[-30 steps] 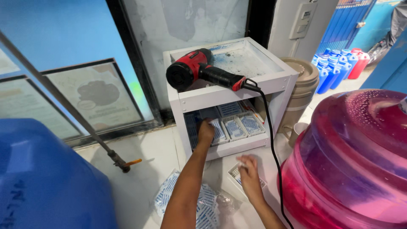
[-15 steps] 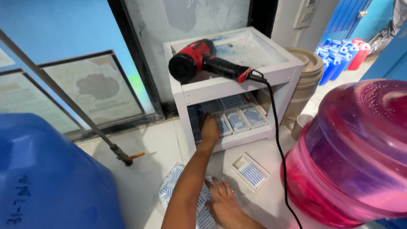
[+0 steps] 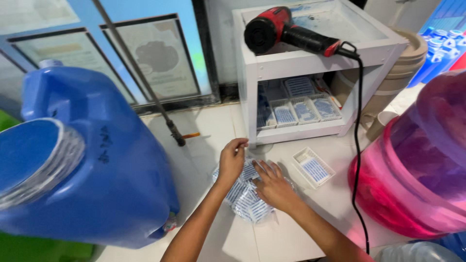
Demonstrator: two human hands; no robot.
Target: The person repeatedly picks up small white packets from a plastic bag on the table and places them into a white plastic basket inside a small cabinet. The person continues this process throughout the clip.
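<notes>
Left hand [image 3: 231, 161] and right hand [image 3: 272, 183], palms down on sachet pile [image 3: 246, 198]

A small water-refilling shop or bottling workroom, seen from above. Large water containers crowd the white floor: a big blue plastic jug [image 3: 92, 155] on the left and a translucent pink round water bottle [image 3: 417, 160] on the right, with blue bottle caps [image 3: 444, 41] in the far corner. A red and black heat gun [image 3: 286, 31] lies on a small white open shelf unit [image 3: 310, 63] stacked with little trays of blue-and-white seals [image 3: 303, 109].
</notes>
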